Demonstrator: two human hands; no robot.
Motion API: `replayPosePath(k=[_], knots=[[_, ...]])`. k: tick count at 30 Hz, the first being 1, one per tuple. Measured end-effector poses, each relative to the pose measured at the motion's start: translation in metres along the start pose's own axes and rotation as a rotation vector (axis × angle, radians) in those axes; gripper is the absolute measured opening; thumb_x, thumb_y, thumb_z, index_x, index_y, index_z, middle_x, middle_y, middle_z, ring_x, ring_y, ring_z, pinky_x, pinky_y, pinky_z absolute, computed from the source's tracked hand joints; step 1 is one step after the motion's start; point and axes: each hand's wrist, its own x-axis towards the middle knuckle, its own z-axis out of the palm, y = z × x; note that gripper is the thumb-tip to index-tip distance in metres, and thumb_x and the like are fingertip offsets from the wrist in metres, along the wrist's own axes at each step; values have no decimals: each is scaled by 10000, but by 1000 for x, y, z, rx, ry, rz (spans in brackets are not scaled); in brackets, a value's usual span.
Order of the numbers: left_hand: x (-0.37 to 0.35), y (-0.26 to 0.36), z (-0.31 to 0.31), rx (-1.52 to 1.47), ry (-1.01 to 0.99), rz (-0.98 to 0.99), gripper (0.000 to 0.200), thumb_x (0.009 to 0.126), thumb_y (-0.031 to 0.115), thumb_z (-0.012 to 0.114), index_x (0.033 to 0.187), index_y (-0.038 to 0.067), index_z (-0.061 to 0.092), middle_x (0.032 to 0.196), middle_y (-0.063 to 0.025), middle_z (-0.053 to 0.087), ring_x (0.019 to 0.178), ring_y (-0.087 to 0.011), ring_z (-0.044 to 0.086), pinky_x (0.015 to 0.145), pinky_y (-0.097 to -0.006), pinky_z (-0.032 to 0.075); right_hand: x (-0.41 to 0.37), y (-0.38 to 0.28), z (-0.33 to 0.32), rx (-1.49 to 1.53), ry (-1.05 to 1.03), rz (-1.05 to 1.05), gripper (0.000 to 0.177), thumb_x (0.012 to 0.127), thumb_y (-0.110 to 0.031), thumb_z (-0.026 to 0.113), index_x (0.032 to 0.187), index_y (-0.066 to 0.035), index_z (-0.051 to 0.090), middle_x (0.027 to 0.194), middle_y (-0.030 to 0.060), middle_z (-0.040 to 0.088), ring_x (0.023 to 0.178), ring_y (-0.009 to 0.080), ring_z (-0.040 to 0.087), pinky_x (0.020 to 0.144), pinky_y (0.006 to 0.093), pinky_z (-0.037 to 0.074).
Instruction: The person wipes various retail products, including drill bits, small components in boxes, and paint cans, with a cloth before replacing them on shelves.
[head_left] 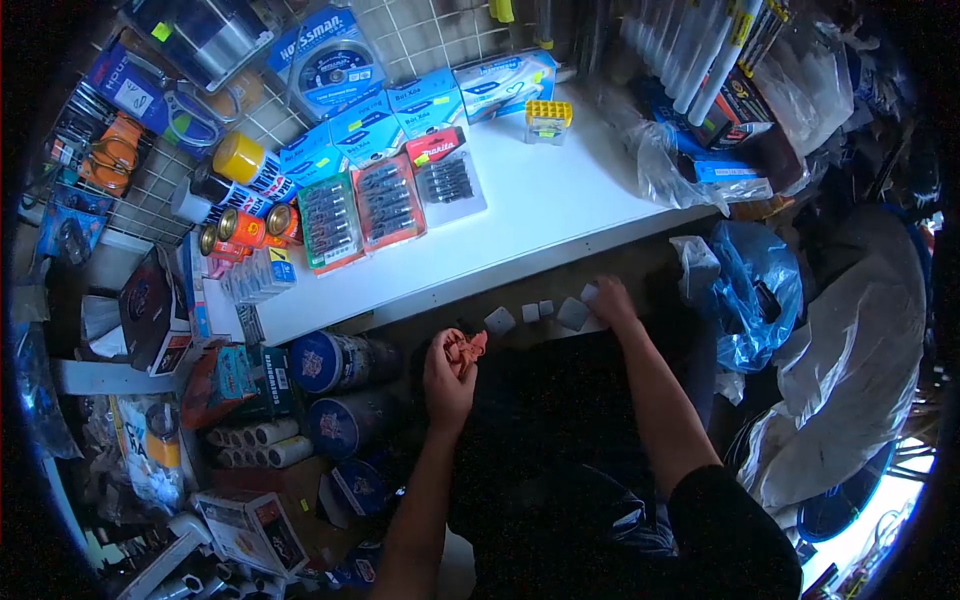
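Note:
My left hand (pixel 448 375) is closed around a crumpled orange-pink cloth (pixel 466 350), below the front edge of the white shelf. Further right, my right hand (pixel 612 303) reaches down with its fingers together at a small white square piece (pixel 589 292); its fingertips are partly hidden. Between the two hands lies a row of white squares of different sizes: a larger tilted one (pixel 573 314), two small ones, of which one (pixel 530 312) is nearer the left, and another tilted one (pixel 499 320) close to the cloth.
Along the white shelf (pixel 540 215) stand blue boxes (pixel 427 103), packs of dark bits (pixel 390 200), spray cans (pixel 240 160) and a yellow-lidded case (pixel 548 120). Blue-lidded tubs (pixel 332 427) stack at left. A blue plastic bag (pixel 757 290) and a pale sheet (pixel 850 350) are at right.

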Motion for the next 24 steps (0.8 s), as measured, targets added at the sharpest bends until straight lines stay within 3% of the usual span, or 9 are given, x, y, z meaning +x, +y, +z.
replayPosePath(k=[5,7,8,9,10,12,17,20,24], knots=[[-5,0,-3,121,-35,40,493,778,64,776,1219,32,558,1150,-199,568,1096,-414,575,894,-482,496,-60,-102,-147,982,-747,-569,318,915,-189,711,1171,-9,653,1144,152,708,965,244,718,844,389,568],[-5,-1,-3,147,-40,34,449,768,68,782,1161,37,567,1114,-197,559,1056,-419,568,871,-489,491,-62,-135,-198,1027,-616,-685,259,926,-119,685,1153,1,647,1104,131,707,906,216,713,818,370,565],[-5,-1,-3,155,-31,32,423,765,71,783,1128,39,569,1095,-196,555,1031,-421,565,862,-492,486,-49,-147,-201,1030,-351,-659,306,897,-99,718,1165,22,633,1034,124,709,853,192,683,822,345,556],[-6,-2,-3,166,-22,31,398,762,75,785,1096,41,571,1077,-195,551,1007,-422,563,852,-495,482,-39,-172,-228,553,-4,-523,361,841,-72,753,1168,20,631,1071,143,678,909,237,654,891,348,536],[-7,-5,0,172,-6,46,381,763,78,785,1076,45,573,1072,-194,553,1003,-420,562,852,-498,478,-10,-177,-225,325,493,-755,501,794,-81,782,1254,-9,598,1223,186,608,1048,346,611,948,411,515],[-7,-10,3,202,32,83,348,764,86,786,1038,53,576,1064,-194,557,996,-415,561,852,-504,469,45,-184,-225,206,731,-749,717,766,-120,808,1403,-52,486,1484,244,417,1320,467,448,1093,511,404],[-11,-24,4,181,2,175,388,768,139,809,1098,91,611,1113,-134,640,1127,-356,584,928,-519,446,104,-169,-220,354,349,-581,606,815,-131,795,1343,-24,520,1369,250,567,1134,448,642,932,448,558],[-15,-8,-6,264,-87,191,403,782,138,808,1130,93,609,1096,-125,642,1114,-328,598,968,-500,420,51,-167,-218,574,359,-427,472,898,-129,736,1313,-21,539,1265,195,650,957,361,722,826,413,604],[-15,-3,-5,171,-31,221,388,813,101,780,1166,84,619,1082,-127,661,1042,-344,638,945,-485,441,-52,-137,-209,1626,-223,-398,389,993,-118,622,1360,-50,513,1149,86,651,1039,218,684,828,406,590]])
